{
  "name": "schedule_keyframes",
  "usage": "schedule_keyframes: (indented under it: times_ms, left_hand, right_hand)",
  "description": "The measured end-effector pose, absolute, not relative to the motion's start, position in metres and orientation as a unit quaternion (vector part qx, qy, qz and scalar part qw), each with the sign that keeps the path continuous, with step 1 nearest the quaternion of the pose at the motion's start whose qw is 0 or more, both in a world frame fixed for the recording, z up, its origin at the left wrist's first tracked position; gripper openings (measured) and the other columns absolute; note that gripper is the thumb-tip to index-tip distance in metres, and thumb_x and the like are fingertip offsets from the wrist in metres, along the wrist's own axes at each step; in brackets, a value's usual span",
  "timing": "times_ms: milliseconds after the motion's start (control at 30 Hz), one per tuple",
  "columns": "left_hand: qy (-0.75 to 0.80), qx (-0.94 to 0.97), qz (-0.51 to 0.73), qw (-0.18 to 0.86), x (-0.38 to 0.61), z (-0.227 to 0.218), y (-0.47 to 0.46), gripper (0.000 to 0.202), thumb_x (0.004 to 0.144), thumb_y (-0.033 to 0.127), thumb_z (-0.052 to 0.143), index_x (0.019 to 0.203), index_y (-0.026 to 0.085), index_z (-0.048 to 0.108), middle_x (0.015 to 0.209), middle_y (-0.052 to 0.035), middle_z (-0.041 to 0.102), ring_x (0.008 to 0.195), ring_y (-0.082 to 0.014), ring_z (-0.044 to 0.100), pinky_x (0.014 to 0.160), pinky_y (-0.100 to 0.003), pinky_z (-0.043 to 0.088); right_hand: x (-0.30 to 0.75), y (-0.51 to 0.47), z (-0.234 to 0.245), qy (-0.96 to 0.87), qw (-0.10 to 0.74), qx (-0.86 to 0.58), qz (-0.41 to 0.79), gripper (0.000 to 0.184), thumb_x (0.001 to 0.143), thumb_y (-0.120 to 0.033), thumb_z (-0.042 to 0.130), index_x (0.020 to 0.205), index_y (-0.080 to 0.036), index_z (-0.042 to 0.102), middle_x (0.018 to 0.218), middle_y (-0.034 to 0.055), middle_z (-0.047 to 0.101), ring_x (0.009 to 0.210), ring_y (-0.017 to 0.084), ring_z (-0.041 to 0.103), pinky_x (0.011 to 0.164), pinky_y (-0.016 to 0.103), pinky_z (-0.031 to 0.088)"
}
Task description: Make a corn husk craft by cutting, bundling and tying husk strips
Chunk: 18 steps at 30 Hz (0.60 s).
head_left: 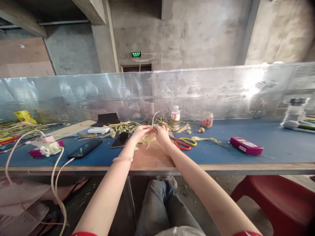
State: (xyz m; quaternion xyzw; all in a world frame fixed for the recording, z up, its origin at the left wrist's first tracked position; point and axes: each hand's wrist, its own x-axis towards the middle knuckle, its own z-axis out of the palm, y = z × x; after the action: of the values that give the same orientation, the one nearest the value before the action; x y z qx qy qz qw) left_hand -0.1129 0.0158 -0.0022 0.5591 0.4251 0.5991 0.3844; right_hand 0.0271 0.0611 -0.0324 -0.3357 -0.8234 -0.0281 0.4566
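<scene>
My left hand (142,130) and my right hand (161,133) meet over the middle of the table, fingers closed together. Between them they pinch a pale dried leaf strip (149,139), whose ends hang below the fingers. One thin curved end sticks up above them. Fingers partly hide the strip, so how it is folded or joined cannot be made out. A brown board (155,157) lies under my hands. Just right of my right hand are scissors (182,148) with red and yellow handles. Behind and left of my hands spreads a heap of dried greenish leaves (125,127).
A black phone (85,149), a power strip with cables (48,149) and a white case (98,130) lie left. A white bottle (175,114), a jar (206,120), a purple box (246,146) and a clear bottle (295,111) stand right. A red stool (283,200) is below.
</scene>
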Motion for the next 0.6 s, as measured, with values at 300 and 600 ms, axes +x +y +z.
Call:
schedule_keyframes:
  times_ms: [300,600]
  left_hand:
    - [0.425,0.557,0.618,0.356,-0.1097,0.0016,0.0136,0.022,0.073,0.03,0.067,0.086,0.013,0.067,0.092,-0.0098,0.069,0.084,-0.018,0.065,0.08,-0.032,0.05]
    - [0.454,0.584,0.597,0.311,-0.1104,-0.0007,0.017,0.021,0.066,0.028,0.073,0.077,0.013,0.063,0.07,-0.0026,0.064,0.066,-0.0126,0.06,0.071,-0.028,0.05]
  right_hand:
    - [0.0286,0.0643,-0.0289,-0.821,0.471,-0.322,0.023,0.031,0.089,-0.013,0.035,0.102,-0.019,0.062,0.099,0.0083,0.067,0.096,0.023,0.051,0.085,0.035,0.035]
    - [0.0341,0.0572,-0.0266,-0.79,0.504,-0.342,0.063,0.03,0.089,-0.018,0.033,0.114,-0.018,0.049,0.103,0.0104,0.064,0.087,0.023,0.06,0.07,0.032,0.045]
